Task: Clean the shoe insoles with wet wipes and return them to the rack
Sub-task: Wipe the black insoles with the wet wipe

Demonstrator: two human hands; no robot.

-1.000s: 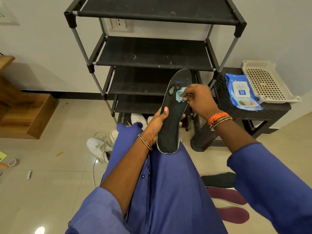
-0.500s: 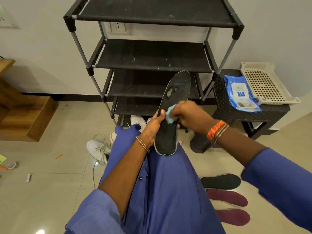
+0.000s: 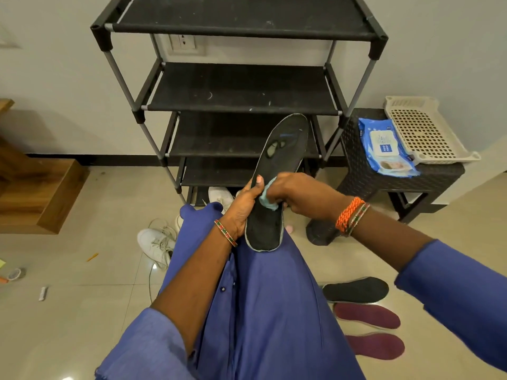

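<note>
A black insole (image 3: 282,149) stands tilted on my blue-clad knee, its toe end up in front of the black shoe rack (image 3: 241,89). My left hand (image 3: 244,207) grips its left edge near the middle. My right hand (image 3: 299,196) presses a crumpled light-blue wet wipe (image 3: 266,200) onto the insole's middle. Two worn pale spots show near the toe end. On the floor to my right lie another black insole (image 3: 356,290) and two maroon insoles (image 3: 367,315), (image 3: 375,345). A blue pack of wet wipes (image 3: 384,146) lies on the dark wicker stool (image 3: 365,176).
A cream perforated tray (image 3: 422,130) sits on the stool beside the pack. White sneakers (image 3: 155,242) lie on the tiled floor left of my leg, another under the rack. A wooden step (image 3: 41,193) is at the left; small bits litter the floor there.
My right hand has slid the wipe down the insole, from near the worn spots at the toe end to the middle beside my left thumb. The insole stays held in place.
</note>
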